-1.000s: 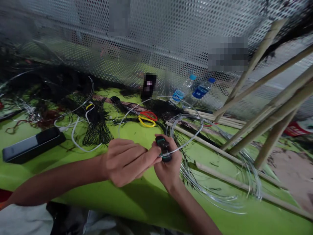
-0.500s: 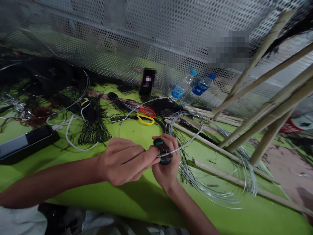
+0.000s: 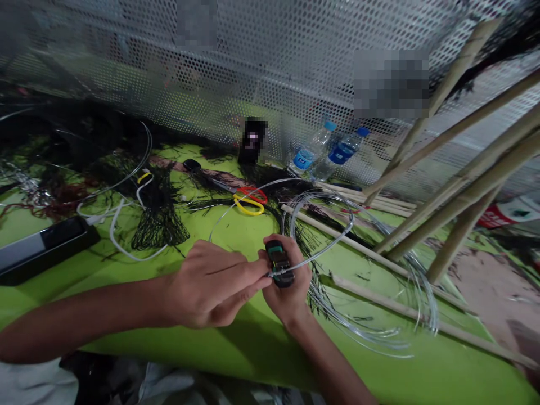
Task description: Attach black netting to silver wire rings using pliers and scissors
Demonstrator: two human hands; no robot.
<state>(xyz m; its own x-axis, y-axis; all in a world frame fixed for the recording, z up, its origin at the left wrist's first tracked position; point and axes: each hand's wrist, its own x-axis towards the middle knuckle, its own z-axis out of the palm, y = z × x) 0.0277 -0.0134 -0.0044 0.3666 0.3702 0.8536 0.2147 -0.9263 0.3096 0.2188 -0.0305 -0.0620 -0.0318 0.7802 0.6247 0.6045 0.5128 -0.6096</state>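
In the head view my right hand (image 3: 293,292) is wrapped around dark pliers (image 3: 276,253) with green parts, seen almost end-on. A thin silvery wire (image 3: 323,253) crosses the pliers and bends round in a large loop above both hands. Its twisted end sits between the fingertips of my left hand (image 3: 215,284), which pinches it just left of the pliers. Whether the jaws grip the wire is hard to see.
Coiled clear wire (image 3: 337,315) and wooden sticks (image 3: 400,306) lie on the green table (image 3: 253,360) at right. Behind are scissors (image 3: 250,203), two water bottles (image 3: 304,157) and a perforated metal panel (image 3: 270,62). Black netting (image 3: 160,225) and a power bank-like box (image 3: 46,247) lie left.
My left fingers have drawn slightly left and down off the pliers, showing more of them. The wire loop has shifted a little. The pliers stay in my right hand.
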